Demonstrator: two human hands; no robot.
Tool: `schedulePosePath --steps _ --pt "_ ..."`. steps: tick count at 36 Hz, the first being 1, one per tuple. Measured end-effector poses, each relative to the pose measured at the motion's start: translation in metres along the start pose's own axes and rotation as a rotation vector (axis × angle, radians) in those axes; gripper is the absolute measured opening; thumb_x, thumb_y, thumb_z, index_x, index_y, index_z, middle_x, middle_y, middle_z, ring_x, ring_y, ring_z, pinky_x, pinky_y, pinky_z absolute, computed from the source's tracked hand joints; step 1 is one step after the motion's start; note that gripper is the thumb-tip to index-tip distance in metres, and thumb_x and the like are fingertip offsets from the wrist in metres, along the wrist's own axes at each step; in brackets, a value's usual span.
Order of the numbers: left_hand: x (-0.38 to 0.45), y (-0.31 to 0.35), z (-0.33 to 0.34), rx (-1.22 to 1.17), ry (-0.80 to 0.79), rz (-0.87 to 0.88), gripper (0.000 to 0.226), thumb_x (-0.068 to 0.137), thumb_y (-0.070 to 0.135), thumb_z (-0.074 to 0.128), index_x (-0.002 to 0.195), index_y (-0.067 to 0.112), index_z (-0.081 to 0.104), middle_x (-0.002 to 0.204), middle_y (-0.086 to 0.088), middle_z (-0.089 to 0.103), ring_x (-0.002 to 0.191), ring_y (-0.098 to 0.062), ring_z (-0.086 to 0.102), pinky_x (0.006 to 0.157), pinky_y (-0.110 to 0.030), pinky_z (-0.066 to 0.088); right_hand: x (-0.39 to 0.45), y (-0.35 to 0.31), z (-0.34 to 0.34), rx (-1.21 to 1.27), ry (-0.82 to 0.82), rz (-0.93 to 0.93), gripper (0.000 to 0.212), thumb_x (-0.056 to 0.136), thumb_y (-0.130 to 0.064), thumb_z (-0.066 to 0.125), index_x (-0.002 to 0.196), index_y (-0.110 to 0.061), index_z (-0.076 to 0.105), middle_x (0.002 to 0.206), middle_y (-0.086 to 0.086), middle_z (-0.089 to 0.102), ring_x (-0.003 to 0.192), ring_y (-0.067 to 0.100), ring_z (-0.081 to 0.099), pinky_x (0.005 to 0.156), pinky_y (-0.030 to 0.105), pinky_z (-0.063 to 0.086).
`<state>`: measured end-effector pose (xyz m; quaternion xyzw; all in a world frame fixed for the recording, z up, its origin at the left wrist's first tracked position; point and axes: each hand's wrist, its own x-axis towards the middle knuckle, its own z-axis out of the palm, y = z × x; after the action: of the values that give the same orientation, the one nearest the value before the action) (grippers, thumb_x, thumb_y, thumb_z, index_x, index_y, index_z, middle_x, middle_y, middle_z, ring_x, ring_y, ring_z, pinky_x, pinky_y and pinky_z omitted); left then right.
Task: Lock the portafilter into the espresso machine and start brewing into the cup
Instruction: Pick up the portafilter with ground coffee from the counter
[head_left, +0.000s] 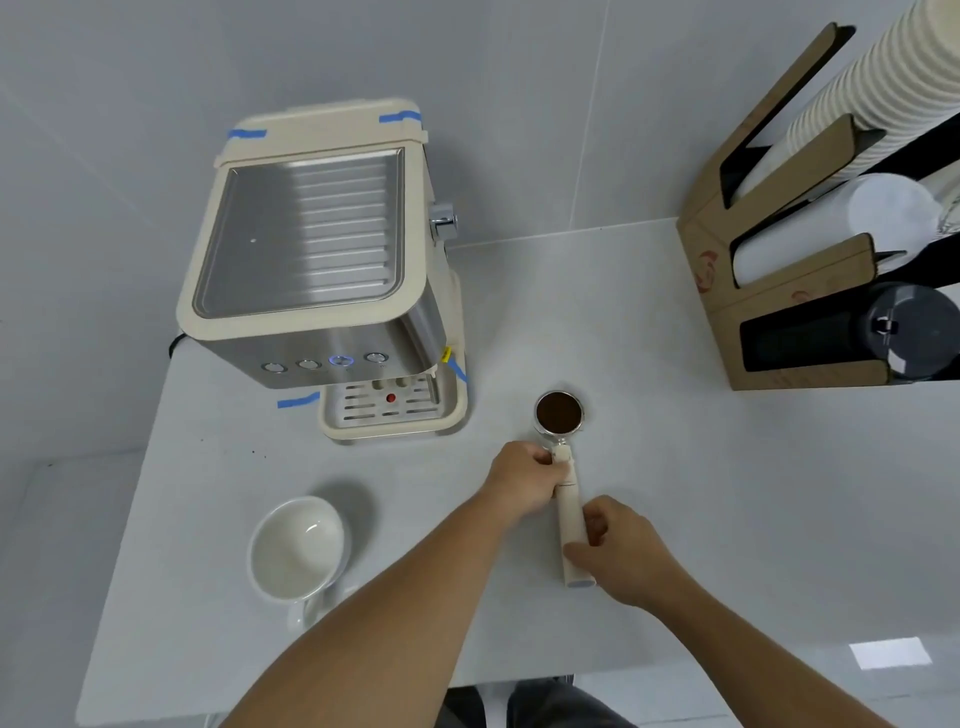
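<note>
The portafilter (559, 413) lies on the white table, its metal basket full of dark coffee grounds and its cream handle pointing toward me. My left hand (522, 480) grips the upper part of the handle just below the basket. My right hand (618, 553) holds the lower end of the handle. The cream and steel espresso machine (311, 249) stands at the back left, one button lit blue, its drip tray (392, 410) bare. A white cup (296, 548) sits on the table at the front left, apart from the machine.
A cardboard rack (789, 291) at the right holds stacked paper cups and lids. Blue tape marks surround the machine's base. The table's front edge (675, 670) runs just below my forearms.
</note>
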<state>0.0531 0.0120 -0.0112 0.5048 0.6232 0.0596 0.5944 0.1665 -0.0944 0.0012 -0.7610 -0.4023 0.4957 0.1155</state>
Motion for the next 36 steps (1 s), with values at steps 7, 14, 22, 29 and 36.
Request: schedulePosePath --steps 7,14,22,29,36 --pt "-0.003 0.003 0.000 -0.128 -0.002 0.012 0.013 0.088 0.019 0.070 0.091 0.007 0.070 0.079 -0.007 0.066 0.074 -0.020 0.063 0.086 -0.043 0.058 -0.003 -0.004 -0.009 -0.008 0.022 -0.027 0.026 0.080 -0.025 0.071 0.101 -0.017 0.058 0.092 -0.002 0.064 0.079 0.015 0.062 0.062 0.026 0.051" --pt "-0.015 0.002 -0.011 -0.256 -0.005 0.063 0.017 0.088 0.017 0.071 0.099 0.004 0.070 0.090 -0.011 0.069 0.081 -0.020 0.066 0.086 -0.038 0.060 -0.015 -0.014 -0.009 0.075 0.031 -0.087 0.026 0.079 -0.023 0.073 0.100 -0.019 0.059 0.091 -0.006 0.063 0.075 0.011 0.063 0.055 0.020 0.046" --pt "-0.036 0.005 -0.022 -0.305 -0.008 0.109 0.020 0.090 0.012 0.068 0.106 -0.001 0.071 0.098 -0.016 0.072 0.086 -0.020 0.066 0.088 -0.036 0.059 -0.030 -0.022 -0.011 0.151 0.001 -0.117 0.028 0.075 -0.026 0.077 0.097 -0.021 0.059 0.092 0.000 0.066 0.073 0.016 0.066 0.058 0.027 0.050" --pt "-0.058 0.003 -0.035 -0.316 -0.023 0.135 0.013 0.090 0.012 0.069 0.100 0.005 0.071 0.097 -0.013 0.074 0.085 -0.018 0.069 0.087 -0.034 0.060 -0.047 -0.032 -0.008 0.282 -0.102 -0.112 0.036 0.075 -0.023 0.080 0.103 -0.030 0.059 0.089 0.003 0.070 0.077 0.023 0.071 0.064 0.034 0.062" --pt "-0.075 -0.003 -0.048 -0.301 -0.017 0.134 0.012 0.089 0.014 0.070 0.100 0.009 0.071 0.093 -0.007 0.073 0.082 -0.014 0.070 0.077 -0.024 0.060 -0.056 -0.047 0.003 0.575 -0.316 -0.048 0.036 0.082 -0.007 0.075 0.115 -0.018 0.065 0.097 0.017 0.070 0.085 0.024 0.072 0.064 0.031 0.059"
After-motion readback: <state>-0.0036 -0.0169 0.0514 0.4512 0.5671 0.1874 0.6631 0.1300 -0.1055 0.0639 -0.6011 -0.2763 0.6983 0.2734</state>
